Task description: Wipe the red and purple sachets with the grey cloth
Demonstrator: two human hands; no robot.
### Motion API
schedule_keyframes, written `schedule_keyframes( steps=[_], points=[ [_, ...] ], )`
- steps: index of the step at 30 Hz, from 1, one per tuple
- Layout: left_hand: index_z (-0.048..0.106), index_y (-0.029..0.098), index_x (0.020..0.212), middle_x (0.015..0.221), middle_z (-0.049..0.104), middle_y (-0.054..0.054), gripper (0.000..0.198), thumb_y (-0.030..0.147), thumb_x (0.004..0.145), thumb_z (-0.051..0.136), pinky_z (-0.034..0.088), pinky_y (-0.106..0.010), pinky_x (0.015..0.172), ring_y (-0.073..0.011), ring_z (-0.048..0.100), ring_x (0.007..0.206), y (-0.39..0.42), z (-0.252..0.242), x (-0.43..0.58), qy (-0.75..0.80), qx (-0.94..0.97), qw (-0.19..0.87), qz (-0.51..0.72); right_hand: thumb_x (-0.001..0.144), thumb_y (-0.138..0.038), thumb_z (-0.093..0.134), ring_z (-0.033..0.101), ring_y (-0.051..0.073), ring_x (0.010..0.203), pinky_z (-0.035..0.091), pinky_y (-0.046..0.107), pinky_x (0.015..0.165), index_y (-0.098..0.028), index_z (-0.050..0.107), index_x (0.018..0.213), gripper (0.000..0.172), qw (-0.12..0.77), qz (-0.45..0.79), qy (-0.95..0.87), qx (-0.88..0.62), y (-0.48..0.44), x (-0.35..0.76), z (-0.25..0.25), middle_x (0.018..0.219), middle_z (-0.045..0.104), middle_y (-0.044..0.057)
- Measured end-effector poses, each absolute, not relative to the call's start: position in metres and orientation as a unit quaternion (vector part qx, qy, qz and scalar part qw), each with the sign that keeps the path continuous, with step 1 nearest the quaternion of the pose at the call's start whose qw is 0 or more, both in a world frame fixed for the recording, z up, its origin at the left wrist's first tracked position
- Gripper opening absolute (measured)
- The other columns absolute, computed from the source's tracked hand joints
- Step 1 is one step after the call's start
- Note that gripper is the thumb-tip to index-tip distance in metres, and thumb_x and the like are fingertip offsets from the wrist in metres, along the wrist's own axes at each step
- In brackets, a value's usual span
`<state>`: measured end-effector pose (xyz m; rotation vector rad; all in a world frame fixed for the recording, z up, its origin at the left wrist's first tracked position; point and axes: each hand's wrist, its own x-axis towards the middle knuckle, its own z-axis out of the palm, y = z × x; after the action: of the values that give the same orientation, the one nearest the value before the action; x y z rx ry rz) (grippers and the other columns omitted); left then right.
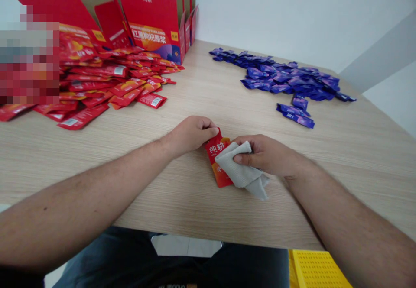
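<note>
Near the front of the table, my left hand point(195, 136) pinches the top end of a red and orange pouch point(214, 149) with white Chinese lettering. My right hand point(260, 153) grips a folded grey-white cloth point(238, 166), thumb on top. The cloth lies against the right side of the pouch and covers part of its front. The pouch is tilted, its lower end toward me. My right fingers are mostly hidden behind the cloth.
A heap of red pouches point(107, 73) lies at the left, before red cartons point(152, 15) standing at the back. Purple-blue sachets point(286, 78) are spread at the right rear. A yellow perforated crate point(318, 268) sits below the table's point(182, 210) front edge.
</note>
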<state>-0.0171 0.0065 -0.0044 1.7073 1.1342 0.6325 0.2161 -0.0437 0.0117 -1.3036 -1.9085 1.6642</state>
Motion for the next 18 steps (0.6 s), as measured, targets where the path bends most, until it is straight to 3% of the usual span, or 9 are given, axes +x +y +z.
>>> schedule_keyframes(
  steps=[5, 9, 13, 15, 18],
  points=[
    [0.062, 0.017, 0.068, 0.051, 0.047, 0.004, 0.026, 0.028, 0.092, 0.058, 0.026, -0.024, 0.047, -0.0089, 0.039, 0.047, 0.006, -0.002, -0.018, 0.458, 0.678, 0.521, 0.245, 0.082, -0.045, 0.074, 0.064, 0.017, 0.071, 0.051, 0.029, 0.064, -0.021, 0.07, 0.1, 0.03, 0.153, 0.558, -0.676, -0.456, -0.046, 0.212, 0.013, 0.083, 0.072, 0.0],
    [0.06, 0.018, 0.068, 0.054, 0.051, 0.003, 0.025, 0.024, 0.092, 0.057, 0.031, -0.024, 0.049, -0.0088, 0.042, 0.047, 0.006, -0.005, -0.017, 0.436, 0.606, 0.608, 0.27, 0.084, -0.046, 0.072, 0.064, 0.016, 0.071, 0.051, 0.028, 0.064, -0.021, 0.069, 0.101, 0.031, 0.165, 0.559, -0.676, -0.45, -0.046, 0.212, 0.012, 0.083, 0.071, 0.0],
    [0.059, 0.018, 0.065, 0.053, 0.052, 0.002, 0.028, 0.023, 0.092, 0.06, 0.034, -0.024, 0.048, -0.0086, 0.044, 0.045, 0.007, -0.003, -0.015, 0.445, 0.592, 0.616, 0.269, 0.08, -0.048, 0.076, 0.064, 0.018, 0.074, 0.051, 0.029, 0.064, -0.02, 0.069, 0.095, 0.032, 0.155, 0.496, -0.723, -0.454, -0.046, 0.22, 0.025, 0.084, 0.07, 0.001],
    [0.058, 0.019, 0.062, 0.051, 0.051, 0.002, 0.032, 0.027, 0.092, 0.062, 0.033, -0.024, 0.046, -0.0086, 0.043, 0.042, 0.007, -0.002, -0.013, 0.456, 0.597, 0.607, 0.259, 0.081, -0.048, 0.075, 0.064, 0.02, 0.073, 0.05, 0.031, 0.062, -0.022, 0.069, 0.093, 0.03, 0.215, 0.412, -0.734, -0.495, -0.049, 0.223, 0.035, 0.082, 0.069, 0.002],
    [0.058, 0.019, 0.06, 0.049, 0.052, 0.002, 0.035, 0.034, 0.091, 0.067, 0.031, -0.025, 0.045, -0.0089, 0.043, 0.041, 0.008, 0.0, -0.01, 0.467, 0.608, 0.593, 0.246, 0.088, -0.044, 0.072, 0.065, 0.024, 0.08, 0.052, 0.038, 0.069, -0.025, 0.07, 0.095, 0.02, 0.362, 0.19, -0.744, -0.528, -0.053, 0.217, 0.038, 0.086, 0.07, 0.006]
  ],
)
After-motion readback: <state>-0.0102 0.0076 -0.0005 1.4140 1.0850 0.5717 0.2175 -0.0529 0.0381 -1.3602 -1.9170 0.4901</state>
